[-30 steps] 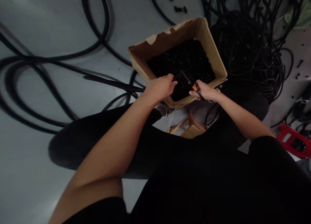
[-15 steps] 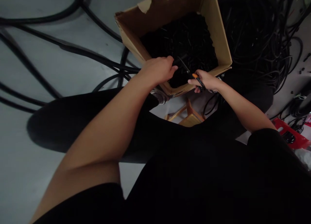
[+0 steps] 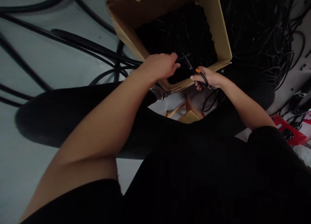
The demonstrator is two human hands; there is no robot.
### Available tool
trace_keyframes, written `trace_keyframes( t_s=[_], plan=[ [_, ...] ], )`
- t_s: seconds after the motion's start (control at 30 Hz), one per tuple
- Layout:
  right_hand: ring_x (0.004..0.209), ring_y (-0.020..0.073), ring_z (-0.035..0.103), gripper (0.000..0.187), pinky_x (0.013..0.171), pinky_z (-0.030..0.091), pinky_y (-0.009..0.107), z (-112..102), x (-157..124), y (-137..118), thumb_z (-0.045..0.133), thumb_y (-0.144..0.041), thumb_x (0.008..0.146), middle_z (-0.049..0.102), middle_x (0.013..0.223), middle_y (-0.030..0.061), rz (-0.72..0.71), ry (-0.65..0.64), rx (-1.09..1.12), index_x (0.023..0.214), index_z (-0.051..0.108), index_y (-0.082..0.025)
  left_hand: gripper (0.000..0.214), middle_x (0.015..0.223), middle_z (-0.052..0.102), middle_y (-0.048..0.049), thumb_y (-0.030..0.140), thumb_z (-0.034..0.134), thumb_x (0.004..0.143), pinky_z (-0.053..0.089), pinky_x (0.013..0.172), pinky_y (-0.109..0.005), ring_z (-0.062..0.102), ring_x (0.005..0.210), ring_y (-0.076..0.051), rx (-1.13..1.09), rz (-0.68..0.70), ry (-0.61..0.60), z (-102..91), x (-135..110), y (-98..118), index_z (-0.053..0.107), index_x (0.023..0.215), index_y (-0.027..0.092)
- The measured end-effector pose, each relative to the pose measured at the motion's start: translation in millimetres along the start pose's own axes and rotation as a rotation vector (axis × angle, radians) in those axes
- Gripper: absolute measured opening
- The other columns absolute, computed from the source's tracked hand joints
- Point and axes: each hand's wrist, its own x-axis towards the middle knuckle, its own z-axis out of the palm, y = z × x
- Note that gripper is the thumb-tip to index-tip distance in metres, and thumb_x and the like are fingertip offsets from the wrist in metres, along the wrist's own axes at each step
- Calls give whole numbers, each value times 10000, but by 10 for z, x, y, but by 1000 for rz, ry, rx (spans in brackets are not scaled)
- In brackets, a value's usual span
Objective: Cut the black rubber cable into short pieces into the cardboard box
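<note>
A black tube [image 3: 97, 48] comes in from the left and goes over the left edge of the cardboard box [image 3: 224, 33], near the box's near left corner. The left hand [image 3: 164, 66] is there, with its fingers and thumb pressed together, pinching the tube. A short dark end pokes out past the fingertips, over the inside of the box.

The scissors [image 3: 191, 67] are just beside that end, with their tip close to it. I can't tell if the blades are apart. The right hand [image 3: 205, 78] is wrapped around the orange and black handles, above the near edge of the box.

Lots of little black bits [image 3: 189, 26] lie inside the box, from side to side. One shoe [image 3: 160, 94] is by the box's near left corner. A wooden stool [image 3: 190, 115] is below the near edge, between the person's legs [image 3: 73, 115].

More long black tubes lie on the gray floor [image 3: 80, 68] to the left. A big tangle of black cords [image 3: 255, 39] sits past the right edge. Farther right is something red [image 3: 296, 133], with a clear plastic bag [image 3: 302, 152] near it.
</note>
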Motion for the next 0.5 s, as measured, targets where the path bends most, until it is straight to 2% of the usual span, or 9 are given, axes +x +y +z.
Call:
trace_keyframes(
  t_s=[0.1,0.2,0.37,0.5],
  plan=[
    [593,154,703,744,501,623,221,-13,39,49,1112,-552,1067,641,782,-92,6,18,14,1151,413,-314,824,1782,775,-210,607,297,1300,553,1381,-699,702,1588,-441,-60,19,12,20,8,5,597,1909,139],
    [591,161,702,702,489,624,233,-23,66,51,1098,-571,1069,630,781,-81,18,36,12,1139,453,-304,809,1833,739,-204,572,315,1280,540,1384,-740,694,1608,-460,-71,38,45,54,31,-38,603,1922,172],
    [563,163,678,625,444,578,227,22,92,4,1068,-552,1088,598,734,-71,-2,68,-1,1093,500,-292,690,1792,763,-172,534,394,1299,544,1392,-739,721,1604,-466,-84,60,79,125,94,-115,683,1870,276],
    [538,145,613,623,420,498,201,54,90,-41,1064,-554,1098,563,690,-80,-8,142,-37,1073,498,-296,641,1787,760,-211,438,438,1303,577,1384,-730,720,1633,-486,-45,69,94,141,117,-136,688,1860,242]
  ],
)
